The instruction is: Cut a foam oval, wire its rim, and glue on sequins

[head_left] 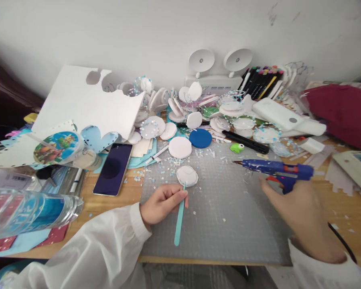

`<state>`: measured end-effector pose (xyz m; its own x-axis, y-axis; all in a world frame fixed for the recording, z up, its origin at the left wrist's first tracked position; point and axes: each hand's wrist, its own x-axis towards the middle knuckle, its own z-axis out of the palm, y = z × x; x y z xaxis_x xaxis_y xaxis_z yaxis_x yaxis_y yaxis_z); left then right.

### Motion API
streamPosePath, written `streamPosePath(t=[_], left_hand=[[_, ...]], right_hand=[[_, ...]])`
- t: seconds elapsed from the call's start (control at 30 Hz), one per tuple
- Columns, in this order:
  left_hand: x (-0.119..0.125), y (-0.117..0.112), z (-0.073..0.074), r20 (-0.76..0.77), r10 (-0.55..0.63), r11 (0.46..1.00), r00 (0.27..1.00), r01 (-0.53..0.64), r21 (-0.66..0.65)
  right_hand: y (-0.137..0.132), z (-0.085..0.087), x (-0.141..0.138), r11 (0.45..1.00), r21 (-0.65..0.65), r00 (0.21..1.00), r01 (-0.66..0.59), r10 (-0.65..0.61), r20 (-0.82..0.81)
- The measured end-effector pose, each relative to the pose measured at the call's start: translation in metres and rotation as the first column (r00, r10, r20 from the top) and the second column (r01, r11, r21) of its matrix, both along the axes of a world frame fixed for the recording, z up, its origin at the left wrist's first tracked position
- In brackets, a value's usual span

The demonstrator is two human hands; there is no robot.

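Note:
My left hand [162,202] is closed in a pinch on a light blue stick [179,218] that lies on the grey cutting mat [228,216]. The stick's top end meets a white round disc [187,176]. My right hand [301,212] reaches toward a blue glue gun [276,168] resting on the mat's right edge. Its fingertips are at the gun's grip and trigger, but motion blur hides whether they have closed on it. Both arms wear white sleeves.
A dark phone [112,168] lies left of the mat. A clear plastic bottle [30,208] lies at the near left. Several white discs [180,147], a blue disc [200,138], markers [260,82], a white foam board [87,100] and a maroon cloth [343,112] crowd the back.

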<state>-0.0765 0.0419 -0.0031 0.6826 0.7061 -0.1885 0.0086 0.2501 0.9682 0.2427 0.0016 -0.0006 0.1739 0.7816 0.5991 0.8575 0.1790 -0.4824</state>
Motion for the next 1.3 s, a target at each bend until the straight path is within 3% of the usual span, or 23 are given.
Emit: streamPosePath(t=[0.1,0.13,0.23,0.33,0.5,0.77,1.3], left_hand=[[0.0,0.0,-0.001,0.005,-0.007,1.0,1.0,0.007,0.004],[0.0,0.0,-0.001,0.006,-0.012,1.0,1.0,0.012,0.005],[0.0,0.0,-0.001,0.009,-0.027,1.0,1.0,0.027,0.002],[-0.001,-0.001,-0.001,0.008,-0.041,0.999,0.999,0.041,-0.004],[-0.002,-0.002,0.0,-0.01,-0.073,0.997,0.997,0.072,-0.016],[-0.002,-0.001,0.004,-0.065,-0.103,0.991,0.993,0.108,0.081],[-0.001,-0.001,0.005,-0.029,-0.11,0.993,0.993,0.111,0.03]], right_hand=[[0.013,0.016,-0.019,0.972,-0.058,0.966,0.23,-0.22,0.138],[0.018,0.018,-0.027,0.976,-0.065,0.971,0.21,-0.2,0.129],[0.032,0.015,-0.051,0.998,-0.055,0.999,-0.017,0.019,0.041],[0.037,0.0,-0.066,0.995,-0.052,0.996,-0.09,0.092,0.019],[0.029,-0.017,-0.067,0.988,-0.068,0.987,-0.141,0.146,0.067],[0.025,-0.013,-0.065,0.98,-0.105,0.975,-0.171,0.183,0.123],[0.025,-0.017,-0.063,0.985,-0.049,0.969,-0.166,0.172,0.176]])
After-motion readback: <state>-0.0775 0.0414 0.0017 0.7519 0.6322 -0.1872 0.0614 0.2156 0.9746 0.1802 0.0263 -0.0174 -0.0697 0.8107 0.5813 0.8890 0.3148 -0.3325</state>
